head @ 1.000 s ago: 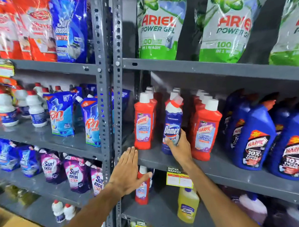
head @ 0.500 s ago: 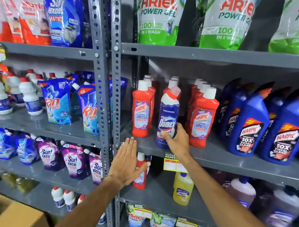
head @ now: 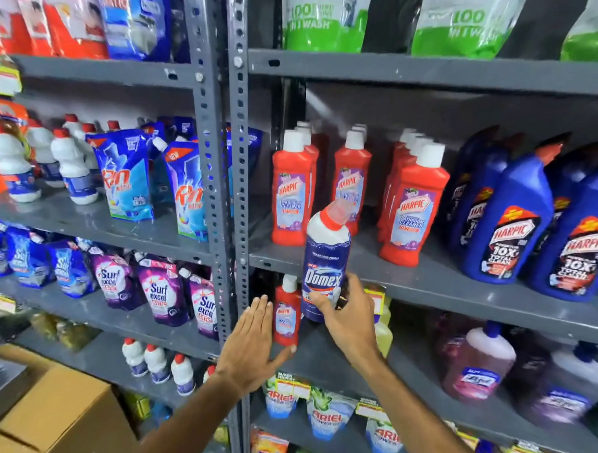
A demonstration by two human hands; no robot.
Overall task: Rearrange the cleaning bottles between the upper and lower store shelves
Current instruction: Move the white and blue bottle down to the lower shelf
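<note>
My right hand [head: 351, 321] grips the lower part of a blue and white Domex bottle [head: 324, 259] with a red neck, held in the air in front of the upper shelf's edge [head: 430, 284]. Red Harpic bottles [head: 291, 192] stand in rows on that upper shelf. One small red Harpic bottle [head: 287, 310] stands on the lower shelf [head: 317, 359], just left of the Domex bottle. My left hand [head: 253, 344] is flat with fingers apart against the grey upright [head: 236, 194], beside the small red bottle, holding nothing.
Big blue Harpic bottles [head: 506, 217] fill the upper shelf's right side. A yellow bottle [head: 383, 335] and purple Lizol bottles [head: 475, 362] stand on the lower shelf. Detergent pouches [head: 124, 175] and white bottles [head: 72, 167] fill the left bay. A cardboard box [head: 56, 425] sits lower left.
My right hand has lifted the Domex bottle off the upper shelf and brought it down and forward, below the shelf's edge. My left hand stayed on the upright.
</note>
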